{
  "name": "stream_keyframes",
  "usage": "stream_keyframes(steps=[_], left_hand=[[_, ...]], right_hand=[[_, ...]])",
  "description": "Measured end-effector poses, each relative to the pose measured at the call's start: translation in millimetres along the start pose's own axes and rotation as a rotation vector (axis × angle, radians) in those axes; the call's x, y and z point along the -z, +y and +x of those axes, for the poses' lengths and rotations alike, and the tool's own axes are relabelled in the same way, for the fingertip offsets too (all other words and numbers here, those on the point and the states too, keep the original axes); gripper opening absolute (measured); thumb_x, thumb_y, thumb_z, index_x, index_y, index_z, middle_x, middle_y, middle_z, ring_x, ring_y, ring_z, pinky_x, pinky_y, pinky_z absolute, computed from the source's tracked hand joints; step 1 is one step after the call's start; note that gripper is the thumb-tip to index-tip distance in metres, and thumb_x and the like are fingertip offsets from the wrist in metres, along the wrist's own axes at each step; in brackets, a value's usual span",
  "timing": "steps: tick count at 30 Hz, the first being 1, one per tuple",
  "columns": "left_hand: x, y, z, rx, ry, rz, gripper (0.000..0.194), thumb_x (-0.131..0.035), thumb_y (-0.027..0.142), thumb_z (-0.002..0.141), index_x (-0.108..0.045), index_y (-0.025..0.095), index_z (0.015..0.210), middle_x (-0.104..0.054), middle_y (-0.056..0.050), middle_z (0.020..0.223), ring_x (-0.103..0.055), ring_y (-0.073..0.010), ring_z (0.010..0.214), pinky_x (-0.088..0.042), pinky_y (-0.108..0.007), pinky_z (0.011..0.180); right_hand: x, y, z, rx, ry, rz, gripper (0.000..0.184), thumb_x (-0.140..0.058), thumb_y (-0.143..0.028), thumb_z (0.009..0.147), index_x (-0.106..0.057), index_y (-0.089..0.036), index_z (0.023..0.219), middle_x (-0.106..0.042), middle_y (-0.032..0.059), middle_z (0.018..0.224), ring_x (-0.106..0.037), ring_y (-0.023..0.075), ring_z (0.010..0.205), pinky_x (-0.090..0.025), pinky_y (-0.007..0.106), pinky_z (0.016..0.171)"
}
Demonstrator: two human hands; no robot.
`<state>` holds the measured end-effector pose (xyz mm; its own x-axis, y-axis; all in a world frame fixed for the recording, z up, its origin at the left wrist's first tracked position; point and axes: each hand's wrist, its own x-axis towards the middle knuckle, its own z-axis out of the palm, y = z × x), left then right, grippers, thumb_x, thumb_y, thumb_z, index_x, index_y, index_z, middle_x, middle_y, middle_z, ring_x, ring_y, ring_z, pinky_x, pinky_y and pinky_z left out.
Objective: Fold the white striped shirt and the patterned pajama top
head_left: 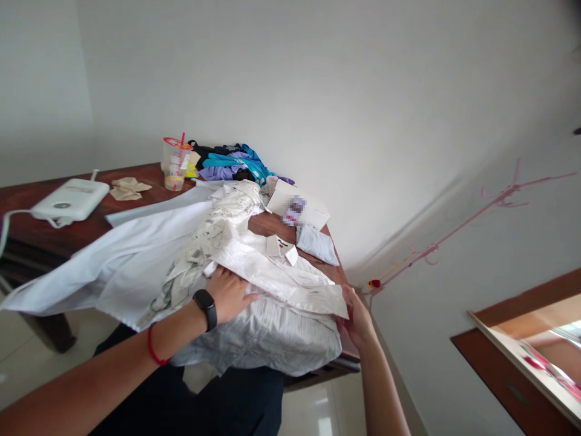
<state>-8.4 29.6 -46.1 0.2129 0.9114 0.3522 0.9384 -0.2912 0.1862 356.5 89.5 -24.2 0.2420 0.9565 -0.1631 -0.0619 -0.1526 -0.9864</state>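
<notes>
A white striped shirt (281,284) lies crumpled at the near end of a dark wooden table (40,233), partly folded over itself. My left hand (231,295), with a black wristband and a red cord on the arm, presses flat on the shirt with its fingers stretched out. My right hand (356,318) grips the shirt's right edge, its fingers mostly hidden under the cloth. A patterned white garment (213,233) and a plain pale blue one (131,254) lie beside and under the shirt, hanging off the table's near left edge.
A white device with a cable (70,200), a plastic cup with a red straw (175,163), a beige cloth (128,188), a heap of blue and purple clothes (231,163), an open box (299,209) and a small grey pouch (316,243) sit on the table. A pink hanger (463,224) leans along the wall.
</notes>
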Motion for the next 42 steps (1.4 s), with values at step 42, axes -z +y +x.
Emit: stream_keyframes(steps=[42], left_hand=[[19.0,-14,-12,0.124,0.025,0.198,0.055,-0.048,0.057,0.098,-0.079,0.011,0.100,-0.076,-0.021,0.096,-0.068,-0.0381,0.099,-0.042,-0.050,0.096]], right_hand=[[2,5,25,0.443,0.075,-0.376,0.062,-0.073,-0.053,0.070,-0.062,-0.013,0.117,-0.075,0.0067,0.078,-0.068,0.0232,0.067,-0.052,0.032,0.060]])
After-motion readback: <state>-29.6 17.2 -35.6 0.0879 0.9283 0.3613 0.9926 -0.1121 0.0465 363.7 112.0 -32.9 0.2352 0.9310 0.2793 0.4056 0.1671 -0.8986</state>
